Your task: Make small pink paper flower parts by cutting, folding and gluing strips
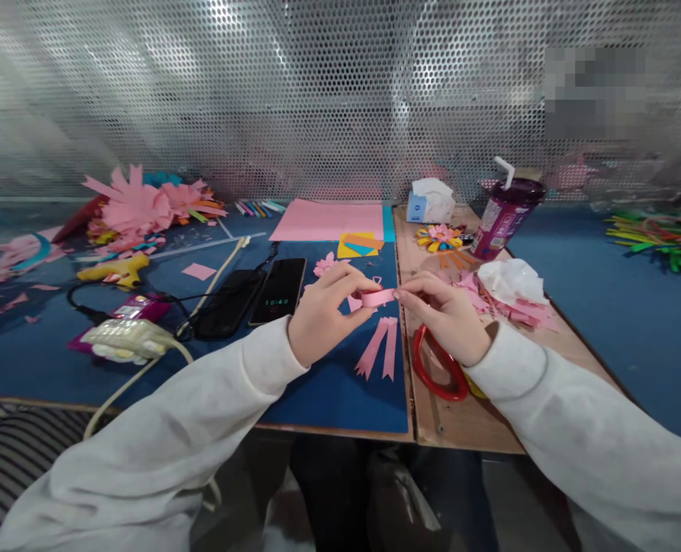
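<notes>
Over the blue table mat, my left hand [330, 308] pinches a curled pink paper strip [378, 298] between thumb and fingers. My right hand [445, 313] grips the strip's right end with thumb and fingertips pressed together. Just below lie two notched pink paper tails [378, 349], joined near the top. A pink paper flower [325, 264] sits behind my left hand, partly covered by it. Under my right wrist rests a pair of scissors with red handles [439, 374]; their blades are hidden.
Phones [277, 291], a power strip [127, 339] with cables and a yellow glue gun [113, 270] are on the left. Pink sheets [329, 221] lie behind. A purple cup [504, 218] with a straw, a tissue box [429, 203] and crumpled white tissue [511, 281] stand right.
</notes>
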Demonstrator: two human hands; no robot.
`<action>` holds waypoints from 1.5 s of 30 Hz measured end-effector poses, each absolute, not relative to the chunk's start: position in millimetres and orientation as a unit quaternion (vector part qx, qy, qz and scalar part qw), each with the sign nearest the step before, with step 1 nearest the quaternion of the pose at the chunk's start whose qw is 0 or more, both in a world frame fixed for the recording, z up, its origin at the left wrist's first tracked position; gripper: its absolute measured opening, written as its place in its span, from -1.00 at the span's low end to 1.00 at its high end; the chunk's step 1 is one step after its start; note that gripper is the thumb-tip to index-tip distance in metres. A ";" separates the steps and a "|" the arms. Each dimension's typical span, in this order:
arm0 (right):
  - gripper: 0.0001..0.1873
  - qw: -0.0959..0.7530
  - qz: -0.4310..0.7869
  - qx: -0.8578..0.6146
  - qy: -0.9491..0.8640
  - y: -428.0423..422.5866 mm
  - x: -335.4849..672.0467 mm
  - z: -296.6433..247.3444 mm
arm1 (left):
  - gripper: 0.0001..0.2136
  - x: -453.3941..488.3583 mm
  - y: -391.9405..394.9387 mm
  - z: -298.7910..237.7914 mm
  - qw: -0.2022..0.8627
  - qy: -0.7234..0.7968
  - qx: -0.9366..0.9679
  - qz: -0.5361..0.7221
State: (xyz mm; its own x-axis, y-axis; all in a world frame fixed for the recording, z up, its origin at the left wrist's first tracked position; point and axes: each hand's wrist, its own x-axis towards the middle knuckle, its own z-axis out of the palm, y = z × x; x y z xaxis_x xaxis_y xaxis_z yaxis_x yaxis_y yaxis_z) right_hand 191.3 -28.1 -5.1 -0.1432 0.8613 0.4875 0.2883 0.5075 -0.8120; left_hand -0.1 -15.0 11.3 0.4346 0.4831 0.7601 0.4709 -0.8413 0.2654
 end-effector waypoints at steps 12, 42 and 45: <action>-0.82 0.499 0.302 -0.412 -0.700 -27.0 191.1 -3.9 | -0.85 0.2 -15.1 11.1 0.004 0.278 0.847 0.453; -0.86 0.495 0.304 -0.416 -0.699 -26.4 192.5 -2.9 | -0.86 0.7 -15.5 11.2 -0.008 0.274 0.852 0.446; -0.85 0.509 0.302 -0.435 -0.678 -24.8 194.0 -3.8 | -0.86 0.4 -15.0 10.5 -0.010 0.274 0.851 0.449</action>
State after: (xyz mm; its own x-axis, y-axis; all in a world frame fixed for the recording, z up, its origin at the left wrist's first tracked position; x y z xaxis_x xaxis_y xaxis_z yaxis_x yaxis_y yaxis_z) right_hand 194.0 -24.8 -3.8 -0.1022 0.8979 0.4283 0.2837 0.4389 -0.8526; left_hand 0.4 -15.0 10.5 0.4474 0.4567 0.7690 0.4742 -0.8501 0.2290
